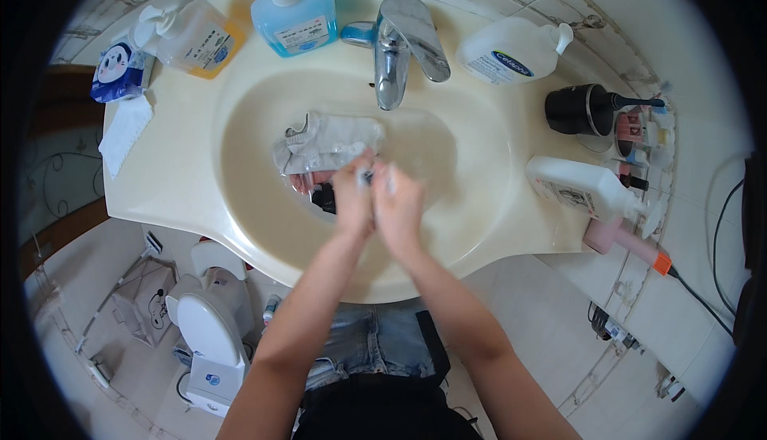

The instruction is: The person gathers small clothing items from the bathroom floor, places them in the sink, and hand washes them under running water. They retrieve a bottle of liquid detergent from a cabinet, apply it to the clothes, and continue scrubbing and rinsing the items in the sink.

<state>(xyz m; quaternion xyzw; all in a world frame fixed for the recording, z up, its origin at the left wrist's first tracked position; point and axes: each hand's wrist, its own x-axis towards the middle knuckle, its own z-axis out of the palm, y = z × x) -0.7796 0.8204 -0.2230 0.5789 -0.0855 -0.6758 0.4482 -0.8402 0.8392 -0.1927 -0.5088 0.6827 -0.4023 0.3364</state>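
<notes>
Over the middle of the washbasin (257, 224), my left hand (353, 194) and my right hand (396, 200) press together, both blurred. Each is closed on part of a small wet cloth item, light with a dark patch, which shows between the fingers; its kind cannot be told. Pale grey socks (335, 140) with suds on them lie in the water just beyond my left hand. Beneath them, pinkish fabric (308, 181) and a black cloth item (324, 198) are partly hidden. The chrome faucet (392, 74) stands behind the hands.
Pump bottles of blue soap (295, 18) and amber soap (204, 39) stand behind left, by a wipes pack (120, 71). On the right are a white Cetaphil bottle (509, 51), a black cup (575, 109), another white bottle (569, 188) and a pink hair dryer (629, 242).
</notes>
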